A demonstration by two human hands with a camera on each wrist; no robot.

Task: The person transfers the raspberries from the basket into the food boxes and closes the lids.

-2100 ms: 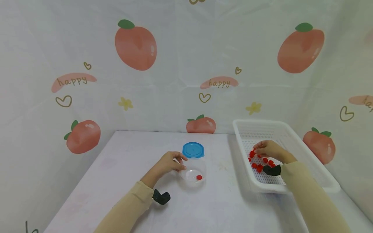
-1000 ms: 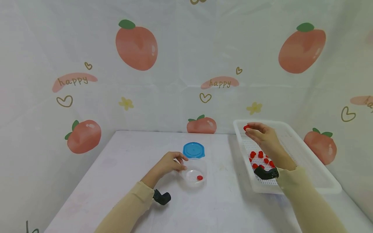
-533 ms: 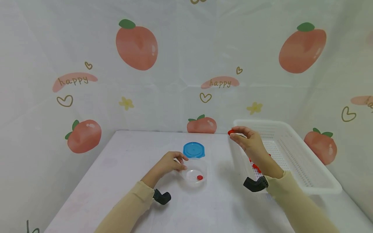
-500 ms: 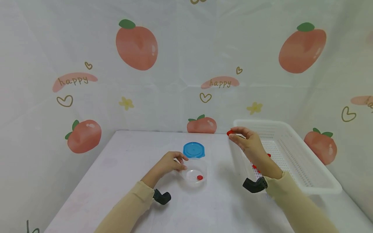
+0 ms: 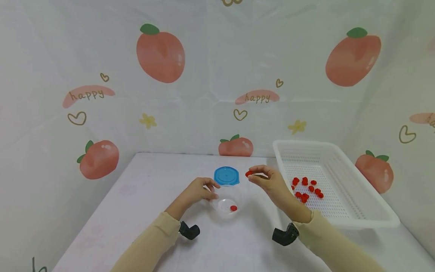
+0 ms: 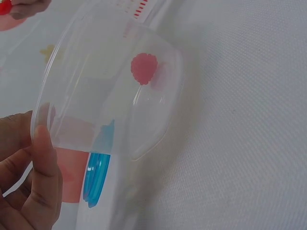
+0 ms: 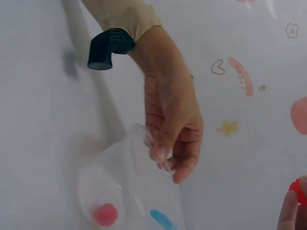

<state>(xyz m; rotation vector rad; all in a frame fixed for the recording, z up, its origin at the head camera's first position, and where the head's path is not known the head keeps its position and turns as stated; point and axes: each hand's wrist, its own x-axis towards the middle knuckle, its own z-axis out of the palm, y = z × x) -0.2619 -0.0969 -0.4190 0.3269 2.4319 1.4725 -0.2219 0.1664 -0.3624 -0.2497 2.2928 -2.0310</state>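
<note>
My left hand (image 5: pixel 195 193) pinches the rim of a clear plastic tub (image 6: pixel 91 86) between thumb and fingers; the tub stands on the table. A single red raspberry (image 6: pixel 144 68) lies at its bottom, blurred by the clear wall in the left wrist view. To the right of the tub and higher, my right hand (image 5: pixel 276 189) pinches another raspberry (image 5: pixel 249 173) between thumb and fingertips. That raspberry also shows at the lower right corner of the right wrist view, partly covered by the fingers.
A blue lid (image 5: pixel 226 175) lies just behind the tub. To the right stands a white perforated basket (image 5: pixel 353 189) with several raspberries (image 5: pixel 304 181) on its floor. A printed cloth (image 5: pixel 190 117) hangs behind the white table (image 5: pixel 136 204).
My right hand has lifted a raspberry from the basket and carried it left, then lower, to beside the tub. The left hand and tub have stayed in place.
</note>
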